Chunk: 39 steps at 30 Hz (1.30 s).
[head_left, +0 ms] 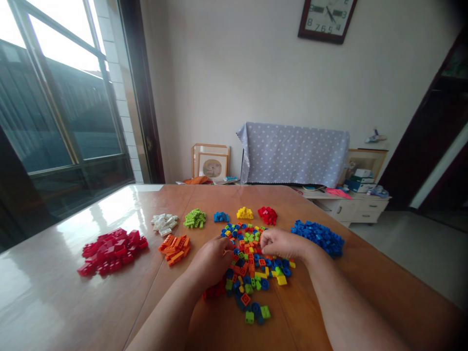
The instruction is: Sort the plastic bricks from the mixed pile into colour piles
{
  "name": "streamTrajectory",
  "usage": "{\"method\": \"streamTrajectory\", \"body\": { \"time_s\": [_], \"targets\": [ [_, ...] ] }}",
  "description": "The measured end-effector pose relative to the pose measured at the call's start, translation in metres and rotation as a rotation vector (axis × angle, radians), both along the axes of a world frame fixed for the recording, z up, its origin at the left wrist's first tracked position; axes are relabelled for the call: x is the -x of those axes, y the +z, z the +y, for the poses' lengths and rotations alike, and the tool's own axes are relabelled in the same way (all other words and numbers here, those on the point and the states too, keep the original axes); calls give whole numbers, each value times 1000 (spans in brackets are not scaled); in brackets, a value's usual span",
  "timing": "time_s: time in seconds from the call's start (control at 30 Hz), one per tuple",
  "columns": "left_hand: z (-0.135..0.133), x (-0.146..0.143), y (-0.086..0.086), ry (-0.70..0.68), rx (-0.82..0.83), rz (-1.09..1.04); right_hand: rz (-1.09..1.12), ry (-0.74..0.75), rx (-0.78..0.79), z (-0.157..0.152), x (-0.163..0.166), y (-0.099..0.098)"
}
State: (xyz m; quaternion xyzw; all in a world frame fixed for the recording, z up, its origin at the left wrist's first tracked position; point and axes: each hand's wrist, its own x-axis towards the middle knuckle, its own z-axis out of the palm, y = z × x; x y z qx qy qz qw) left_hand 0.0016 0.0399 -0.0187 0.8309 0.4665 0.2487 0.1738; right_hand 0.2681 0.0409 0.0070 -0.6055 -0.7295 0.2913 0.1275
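A mixed heap of toy building bricks (252, 265) in orange, green, blue and yellow lies spread between my hands. At its left edge my left hand (214, 259) is closed, its fingertips low over the bricks; whatever they hold is hidden. My right hand (281, 243) has its fingers curled in at the heap's right side, and I cannot make out anything in them. Some red bricks (215, 291) show partly from under my left wrist. Toward me, a few green bricks (249, 317) lie at the near end of the heap.
Around the heap on the brown table (120, 302) sit sorted piles: crimson bricks (113, 251), white bricks (165, 223), orange bricks (174, 249), lime bricks (195, 218), small blue bricks (221, 217), yellow bricks (244, 213), red bricks (267, 215) and a large blue pile (318, 237).
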Motion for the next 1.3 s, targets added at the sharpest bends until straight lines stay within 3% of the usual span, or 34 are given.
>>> {"method": "streamTrajectory", "body": {
  "time_s": [0.23,0.47,0.7,0.97,1.3],
  "targets": [
    [3,3,-1,52,2,-23,56,196,-8,-3,26,-5],
    [3,4,-2,95,4,-2,-26,38,-136,5,16,-11],
    [7,8,-2,183,32,22,-230,55,-104,-3,20,0],
    [7,6,-2,168,38,10,-375,-29,-152,-9,35,2],
    [11,0,7,145,12,65,-396,-97,-156,-9,46,6]
  ]
}}
